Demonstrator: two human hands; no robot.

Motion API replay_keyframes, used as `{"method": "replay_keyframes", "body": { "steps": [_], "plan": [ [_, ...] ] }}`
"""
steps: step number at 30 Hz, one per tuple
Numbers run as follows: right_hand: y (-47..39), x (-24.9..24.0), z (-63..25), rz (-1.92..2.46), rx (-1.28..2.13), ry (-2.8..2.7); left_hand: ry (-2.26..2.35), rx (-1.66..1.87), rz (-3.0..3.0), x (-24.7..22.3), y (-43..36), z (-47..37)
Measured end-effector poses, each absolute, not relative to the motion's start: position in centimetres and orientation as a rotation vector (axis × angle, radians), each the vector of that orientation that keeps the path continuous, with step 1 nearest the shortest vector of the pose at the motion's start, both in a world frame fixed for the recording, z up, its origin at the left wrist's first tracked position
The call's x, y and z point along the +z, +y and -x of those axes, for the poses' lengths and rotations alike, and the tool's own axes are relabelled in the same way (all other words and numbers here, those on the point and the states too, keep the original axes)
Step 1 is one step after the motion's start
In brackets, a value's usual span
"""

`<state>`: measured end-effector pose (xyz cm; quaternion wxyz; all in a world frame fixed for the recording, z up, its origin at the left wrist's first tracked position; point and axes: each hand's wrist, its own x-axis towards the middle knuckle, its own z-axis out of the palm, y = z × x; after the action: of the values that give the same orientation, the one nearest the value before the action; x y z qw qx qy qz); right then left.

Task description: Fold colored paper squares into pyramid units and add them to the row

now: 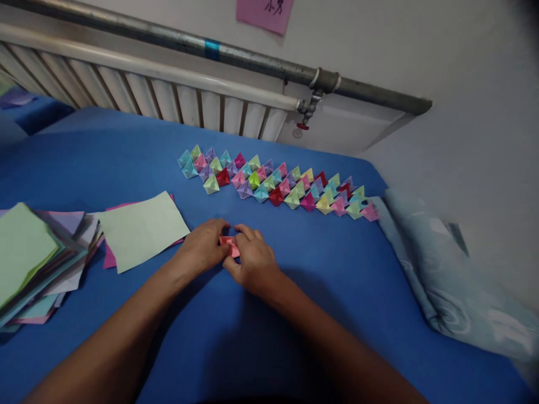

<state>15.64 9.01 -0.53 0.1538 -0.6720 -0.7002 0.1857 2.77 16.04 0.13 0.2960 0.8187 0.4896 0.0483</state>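
A small folded piece of pink paper (229, 245) lies between my two hands on the blue surface. My left hand (205, 245) grips its left side, thumb and fingers closed round it. On the right side my right hand (254, 259) holds the same piece, with its thumb below and fingers above. The fingers cover part of the paper. Beyond my hands, rows of small folded paper boats (275, 196) in many colours stand close together. To the left of my left hand lies a pale green sheet (145, 231) over a magenta one.
A thick stack of coloured paper (25, 252) is at the far left. A folded pale blue patterned cloth (446, 292) lies on the right of the blue surface (295, 336). A white radiator (189, 106) and a metal pipe (265, 66) run along the back wall.
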Motion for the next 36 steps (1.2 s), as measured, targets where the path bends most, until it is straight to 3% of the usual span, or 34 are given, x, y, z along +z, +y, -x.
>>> {"method": "replay_keyframes", "body": {
  "steps": [10, 36],
  "plan": [
    [9.4, -0.6, -16.2, 1.855, 0.525, -1.993, 1.092, 0.332, -1.732, 0.2, 17.2, -0.6],
    [10.2, -0.4, -15.2, 1.980, 0.506, -2.088, 1.158, 0.338, -1.733, 0.0, 17.3, -0.6]
  ]
}}
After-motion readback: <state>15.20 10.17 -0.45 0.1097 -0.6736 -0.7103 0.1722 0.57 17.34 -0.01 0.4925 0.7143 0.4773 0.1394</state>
